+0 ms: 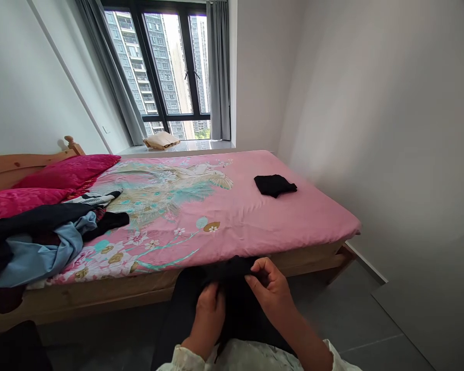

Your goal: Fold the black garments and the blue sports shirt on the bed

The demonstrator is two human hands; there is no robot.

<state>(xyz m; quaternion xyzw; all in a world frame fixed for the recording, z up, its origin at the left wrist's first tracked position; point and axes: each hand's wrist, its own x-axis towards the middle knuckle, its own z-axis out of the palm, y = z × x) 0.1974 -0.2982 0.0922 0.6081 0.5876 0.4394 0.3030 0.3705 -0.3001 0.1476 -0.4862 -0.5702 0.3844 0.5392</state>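
A black garment [232,269] lies over my lap at the near edge of the bed. My right hand [270,288] pinches its right edge between thumb and fingers. On the garment's lower left side, my left hand [211,305] is closed on the cloth, its fingertips partly hidden in the black fabric. A folded black cloth [275,185] rests on the right part of the pink bedsheet [232,232], beyond both hands. At the left end of the bed sits a heap of clothes [58,247], with black, light blue and striped pieces.
Red pillows [69,178] lean near the wooden headboard [19,165]. A beige folded item [161,140] sits on the window sill [201,146]. The bed's wooden frame [112,304] runs in front of me, and a wall stands to the right.
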